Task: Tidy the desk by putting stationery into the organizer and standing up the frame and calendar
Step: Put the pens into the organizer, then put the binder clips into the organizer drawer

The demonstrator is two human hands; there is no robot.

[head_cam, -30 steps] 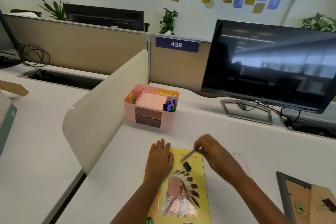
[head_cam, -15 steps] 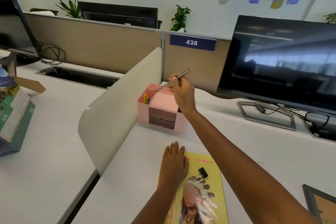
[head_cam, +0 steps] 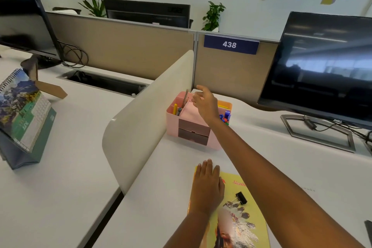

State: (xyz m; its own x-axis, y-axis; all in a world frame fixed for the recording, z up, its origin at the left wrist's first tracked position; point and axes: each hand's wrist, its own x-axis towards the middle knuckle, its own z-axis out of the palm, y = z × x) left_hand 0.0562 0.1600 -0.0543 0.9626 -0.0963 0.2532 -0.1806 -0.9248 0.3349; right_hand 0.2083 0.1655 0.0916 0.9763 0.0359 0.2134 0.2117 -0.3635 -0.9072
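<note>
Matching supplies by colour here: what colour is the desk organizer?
The organizer is pink, with darker brownish drawers; the head view shows it best.

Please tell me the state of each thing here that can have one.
right hand: open, above the pink organizer
left hand: flat on the yellow book
pen: standing in organizer's left compartment
organizer drawers: closed
binder clip: lying on book
desk calendar: standing
Dell monitor: screen dark

My white desk (head_cam: 157, 207) met a beige partition (head_cam: 130, 50) at the far side, its sign (head_cam: 230, 44) reading 438. A cream divider (head_cam: 145, 119) stood left of me, a dark monitor (head_cam: 326, 66) far right, and plants (head_cam: 213, 15) lined the patterned wall (head_cam: 241, 10) beyond.
</note>
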